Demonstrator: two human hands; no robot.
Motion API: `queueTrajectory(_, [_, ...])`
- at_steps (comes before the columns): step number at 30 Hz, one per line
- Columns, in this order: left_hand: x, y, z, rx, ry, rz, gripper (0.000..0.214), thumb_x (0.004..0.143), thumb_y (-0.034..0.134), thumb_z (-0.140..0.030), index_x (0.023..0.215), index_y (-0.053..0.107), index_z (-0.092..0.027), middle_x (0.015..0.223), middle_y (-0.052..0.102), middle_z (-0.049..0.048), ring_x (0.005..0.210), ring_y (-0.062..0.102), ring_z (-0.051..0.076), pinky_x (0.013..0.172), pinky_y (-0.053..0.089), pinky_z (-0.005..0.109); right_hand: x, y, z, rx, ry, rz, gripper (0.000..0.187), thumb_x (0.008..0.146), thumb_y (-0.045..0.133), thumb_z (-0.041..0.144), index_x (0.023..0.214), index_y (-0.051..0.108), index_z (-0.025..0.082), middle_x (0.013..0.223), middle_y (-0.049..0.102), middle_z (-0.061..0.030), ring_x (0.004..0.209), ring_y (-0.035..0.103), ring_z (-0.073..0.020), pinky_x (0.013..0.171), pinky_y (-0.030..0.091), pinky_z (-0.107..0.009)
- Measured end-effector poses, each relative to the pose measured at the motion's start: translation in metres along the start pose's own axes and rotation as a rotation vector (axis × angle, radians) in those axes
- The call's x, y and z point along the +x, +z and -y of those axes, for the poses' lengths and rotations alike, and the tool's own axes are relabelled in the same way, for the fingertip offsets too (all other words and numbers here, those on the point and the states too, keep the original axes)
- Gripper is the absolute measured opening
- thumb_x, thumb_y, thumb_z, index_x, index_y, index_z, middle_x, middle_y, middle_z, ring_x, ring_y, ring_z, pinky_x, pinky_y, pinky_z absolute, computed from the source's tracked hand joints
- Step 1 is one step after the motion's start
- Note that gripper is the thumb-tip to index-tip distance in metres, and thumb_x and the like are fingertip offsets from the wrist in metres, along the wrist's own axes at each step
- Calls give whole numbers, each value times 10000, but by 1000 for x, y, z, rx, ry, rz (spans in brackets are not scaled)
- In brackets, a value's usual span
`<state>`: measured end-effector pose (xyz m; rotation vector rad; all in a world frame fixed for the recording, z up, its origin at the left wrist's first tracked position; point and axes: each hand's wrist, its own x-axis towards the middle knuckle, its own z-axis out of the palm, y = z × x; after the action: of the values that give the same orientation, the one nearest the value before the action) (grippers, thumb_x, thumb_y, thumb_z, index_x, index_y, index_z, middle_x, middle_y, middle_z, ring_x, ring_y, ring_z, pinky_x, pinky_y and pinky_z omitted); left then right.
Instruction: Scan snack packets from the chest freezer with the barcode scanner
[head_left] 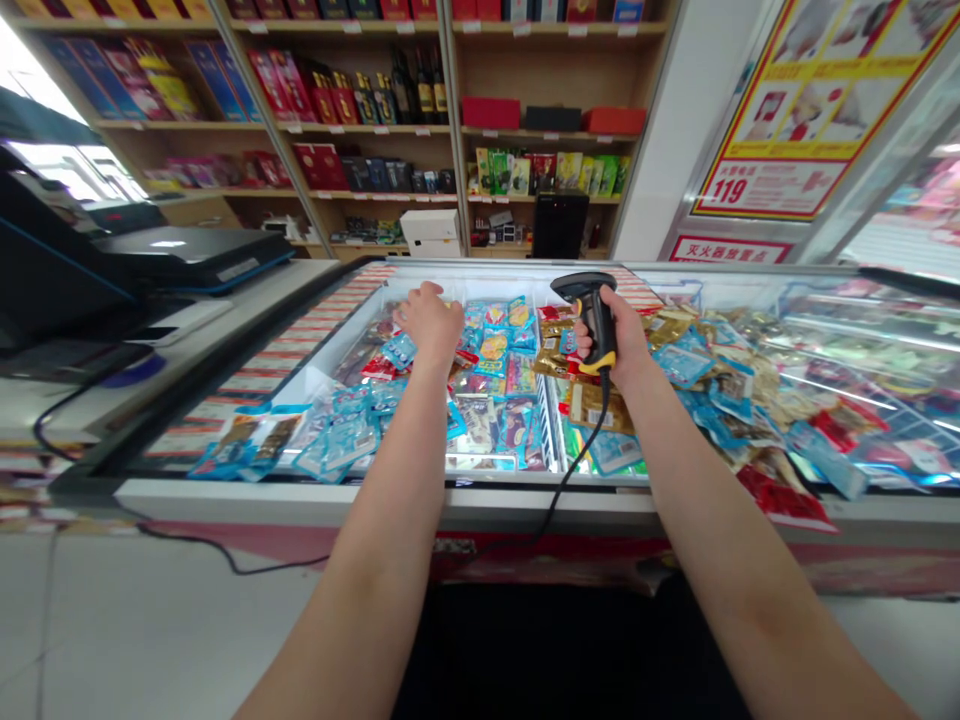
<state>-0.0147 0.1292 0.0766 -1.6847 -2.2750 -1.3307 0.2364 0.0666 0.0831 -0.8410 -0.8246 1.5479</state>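
Nearest, a black scanner cable (559, 500) draped from the raised grip down over the white front rim of a glass-topped chest freezer (375, 497) and across the tiled floor. Right hand (606, 340) lifted above the freezer, fingers (619, 335) wrapped closed around the grip of a black handheld barcode scanner (592, 315), its head tipped toward the far side, clear of the packets below. Left hand (430, 322) placed out over the middle of the freezer, fingers (420, 300) curled forward and down, tips hidden behind the knuckles, any contact with the packets impossible to make out. Beneath both hands, blue snack packets (337, 435) and gold foil packets (559, 345) heaped inside the freezer. To the left, a shop counter (247, 300) topped by a dark laptop (195, 255). Farther off, wooden shelves (525, 130) stocked with red gift boxes and bottles; at far right, a red-and-yellow poster (806, 110).
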Motion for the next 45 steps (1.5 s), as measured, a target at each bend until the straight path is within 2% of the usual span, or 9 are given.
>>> queueTrajectory(5, [-27,34,-19,-76,216,323,212,878,559,-304,1015,684,-202,1060,715,119,1056,647,300,967,458,418,0,-5,7,28,-55,-59,456,903,563,646,878,586,191,542,572,15,382,499,-106,344,427,-206])
queueTrajectory(10, [-68,56,-42,64,391,532,346,831,644,-516,865,720,-180,1027,705,162,1111,601,357,954,469,447,0,-9,11,46,-79,-114,462,885,583,656,898,588,194,515,550,24,374,502,-115,340,418,-213])
queueTrajectory(16, [-85,59,-52,140,403,567,589,672,761,-668,966,712,-160,1195,641,204,1244,513,404,1038,420,468,0,-8,11,55,-90,-140,452,897,572,650,868,572,200,521,560,21,375,499,-106,354,426,-210])
queueTrajectory(21, [-83,62,-51,198,396,583,771,653,768,-689,1170,643,-131,1337,567,252,1312,456,433,1068,383,507,-1,-5,10,45,-84,-154,442,913,550,645,866,561,206,522,554,25,375,496,-107,355,427,-214])
queueTrajectory(26, [-67,56,-43,259,343,631,619,746,739,-586,1175,644,-150,1351,577,240,1308,473,423,1046,407,508,-2,-4,10,46,-74,-148,436,913,556,637,876,563,202,519,552,26,375,496,-109,349,422,-214])
queueTrajectory(29, [-61,54,-36,247,332,593,465,838,663,-501,1133,665,-142,1338,587,239,1302,487,416,1038,415,506,-2,-4,10,51,-75,-140,437,919,551,632,865,561,198,518,553,23,373,491,-106,347,418,-212])
queueTrajectory(35, [-66,63,-35,165,374,555,603,679,769,-647,1014,671,-156,1257,619,238,1279,498,431,1044,409,503,0,-6,9,24,-67,-135,454,906,554,656,881,563,203,525,559,25,370,498,-109,345,424,-211])
queueTrajectory(40, [-58,65,-38,129,270,575,465,678,823,-447,1003,636,-173,1184,659,190,1236,555,357,978,451,393,2,-7,8,18,-63,-101,456,894,580,652,915,592,197,510,559,22,367,500,-118,339,427,-219])
queueTrajectory(45, [-47,62,-33,-70,148,611,394,683,773,-217,1036,607,-164,1038,702,127,990,660,263,809,483,315,3,-5,3,-14,-19,-49,413,907,588,613,935,605,202,506,574,14,369,517,-135,332,437,-233])
